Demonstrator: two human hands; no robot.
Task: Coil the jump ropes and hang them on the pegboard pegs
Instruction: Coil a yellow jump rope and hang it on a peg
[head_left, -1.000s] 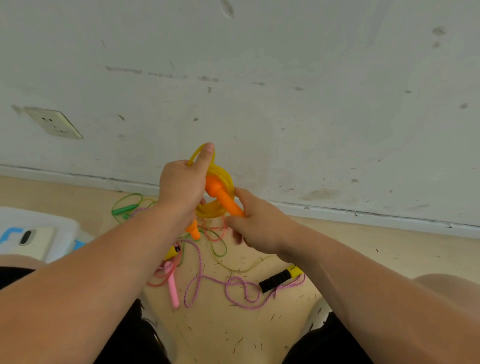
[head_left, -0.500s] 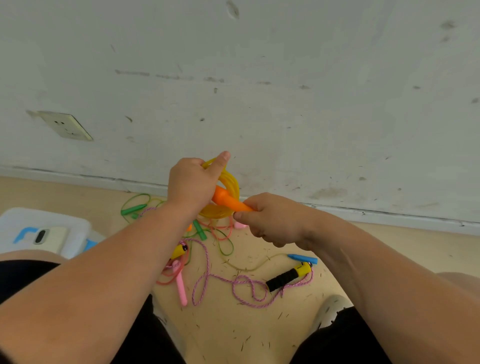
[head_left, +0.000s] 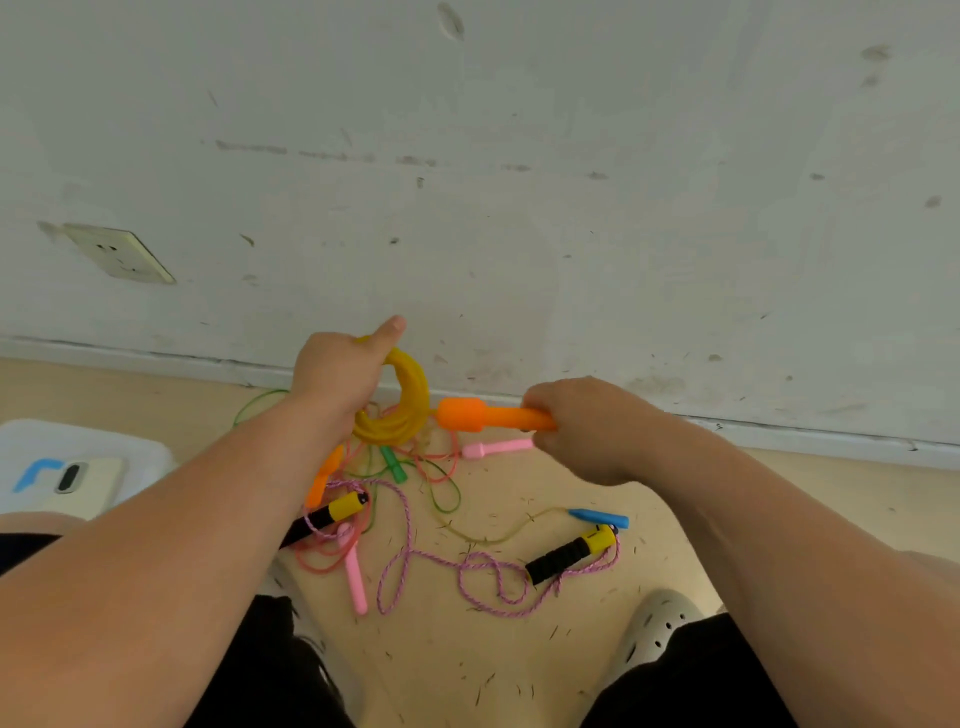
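Beige smooth floor (head_left: 467, 665), littered with short dark specks, runs up to a scuffed white wall (head_left: 571, 208) that I see straight ahead. A cream wall socket (head_left: 117, 254) sits low on the left. At the left edge a white plastic box (head_left: 130, 452) carries a pale phone (head_left: 83, 483).

The person's left hand (head_left: 337, 374) grasps a coiled yellow plastic jump rope (head_left: 410, 400), thumb raised, holding it above the floor near the foot of the wall. The right hand (head_left: 587, 426) is clenched round an orange plastic handle (head_left: 483, 415), which points sideways just beside the coil.

Under the hands lies a tangle: a braided pink-and-purple rope (head_left: 410, 556) with black-and-yellow foam handles (head_left: 569, 553), pink plastic handles (head_left: 356, 577), a green handle (head_left: 393, 464) and a blue handle (head_left: 600, 518). Floor stretches on to the right of the tangle, along the wall. A pale perforated shoe (head_left: 657, 623) rests near the bottom right.
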